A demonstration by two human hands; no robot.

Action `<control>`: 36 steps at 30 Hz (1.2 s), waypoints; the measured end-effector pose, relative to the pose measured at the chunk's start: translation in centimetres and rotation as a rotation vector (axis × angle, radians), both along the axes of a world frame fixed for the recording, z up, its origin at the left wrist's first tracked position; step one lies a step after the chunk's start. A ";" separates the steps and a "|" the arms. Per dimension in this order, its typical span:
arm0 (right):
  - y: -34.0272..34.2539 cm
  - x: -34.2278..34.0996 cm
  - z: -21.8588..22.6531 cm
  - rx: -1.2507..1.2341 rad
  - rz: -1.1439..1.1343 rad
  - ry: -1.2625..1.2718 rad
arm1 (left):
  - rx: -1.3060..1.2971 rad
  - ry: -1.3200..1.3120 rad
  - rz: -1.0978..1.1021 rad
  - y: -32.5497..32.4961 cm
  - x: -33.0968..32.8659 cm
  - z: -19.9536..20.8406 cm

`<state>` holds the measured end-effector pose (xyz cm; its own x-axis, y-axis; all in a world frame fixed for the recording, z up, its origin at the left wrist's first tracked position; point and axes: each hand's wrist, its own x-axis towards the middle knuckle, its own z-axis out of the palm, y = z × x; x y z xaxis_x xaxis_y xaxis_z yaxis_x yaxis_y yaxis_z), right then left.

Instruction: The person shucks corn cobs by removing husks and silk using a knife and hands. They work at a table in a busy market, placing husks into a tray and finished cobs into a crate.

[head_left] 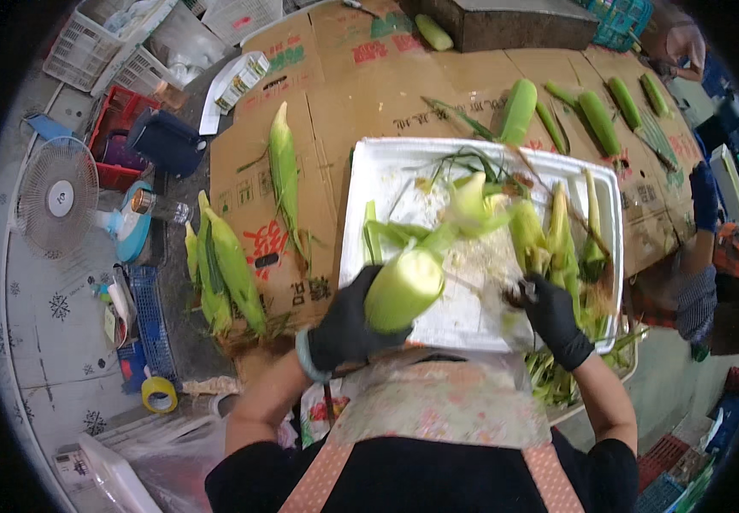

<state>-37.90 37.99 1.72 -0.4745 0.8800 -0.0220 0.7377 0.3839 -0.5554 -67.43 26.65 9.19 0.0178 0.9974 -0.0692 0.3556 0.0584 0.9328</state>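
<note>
My left hand (pixel 348 318), in a black glove, is closed around a green ear of corn (pixel 405 291) whose pale cut end points up and away. The ear is tilted over the near left edge of a white foam box (pixel 485 329). Over the box's near right part, my gloved right hand (pixel 550 315) has its fingers curled together. Something small and dark shows at its fingertips, too blurred to name. Beside that hand, trimmed husk pieces (pixel 560 239) stand in the box. A pale stalk end with leaves (pixel 472 205) lies further back in it.
Unpeeled corn ears (pixel 231 265) lie to the left on cardboard (pixel 326 128); trimmed ears (pixel 598 124) lie beyond the box. A fan (pixel 60 198) stands far left. Husk scraps (pixel 557 385) sit in a container at the near right. Another person's gloved hand (pixel 704 197) is at the right.
</note>
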 end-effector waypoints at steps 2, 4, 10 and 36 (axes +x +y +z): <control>1.1 -1.9 2.3 -0.120 0.000 0.189 | 0.175 0.130 -0.069 1.8 0.2 0.8; 1.5 -3.9 4.2 -0.639 -0.164 0.379 | 0.525 0.502 -0.199 3.1 0.8 2.5; 2.4 -8.6 5.3 -1.122 0.018 1.258 | 0.708 0.683 -0.010 6.0 5.1 2.7; 1.0 -9.7 6.3 0.301 0.440 0.142 | -0.103 -0.176 0.197 2.1 3.9 -4.0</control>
<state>-47.57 38.97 8.02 -0.7792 0.5551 0.2911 0.3972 0.7965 -0.4558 -63.49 28.75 5.22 -0.1550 0.9708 -0.1832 0.1615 0.2079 0.9647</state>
